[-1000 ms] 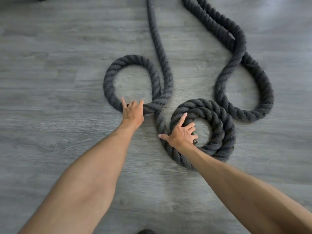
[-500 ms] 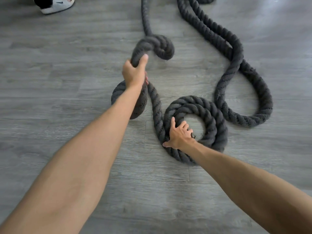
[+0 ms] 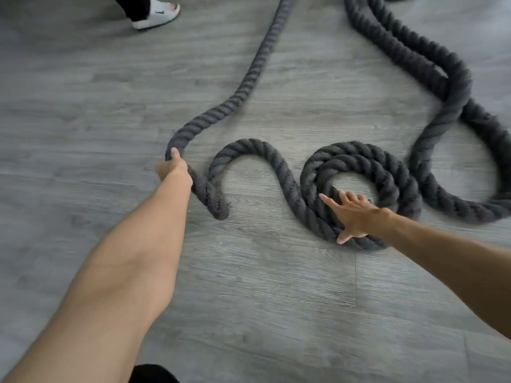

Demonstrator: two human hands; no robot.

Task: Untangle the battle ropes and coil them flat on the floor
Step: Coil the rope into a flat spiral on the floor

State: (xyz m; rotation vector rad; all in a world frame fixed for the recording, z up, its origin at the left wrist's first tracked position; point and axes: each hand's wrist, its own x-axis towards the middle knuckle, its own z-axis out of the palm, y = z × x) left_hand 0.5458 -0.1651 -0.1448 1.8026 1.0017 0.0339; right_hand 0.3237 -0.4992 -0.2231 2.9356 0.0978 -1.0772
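Stretching under everything, the grey wood-plank floor [image 3: 83,92] carries the dark battle rope [image 3: 260,64], which runs down from the far edge, bends at my left hand, dips into a tight fold nearer me, arches up in a hump and curls into a flat coil [image 3: 359,158] of about two turns. Beyond the coil to the right, another thick rope run [image 3: 456,87] lies in a large open loop, touching the coil's outer turn. My left hand [image 3: 174,168] has its grip clenched around the rope at the bend, thumb on top; it is blurred. My right hand [image 3: 356,214] lies spread, grip released, palm and fingers pressing on the near-left side of the coil. At the far left edge a white slide sandal [image 3: 156,15] on someone's foot stands on the floor.
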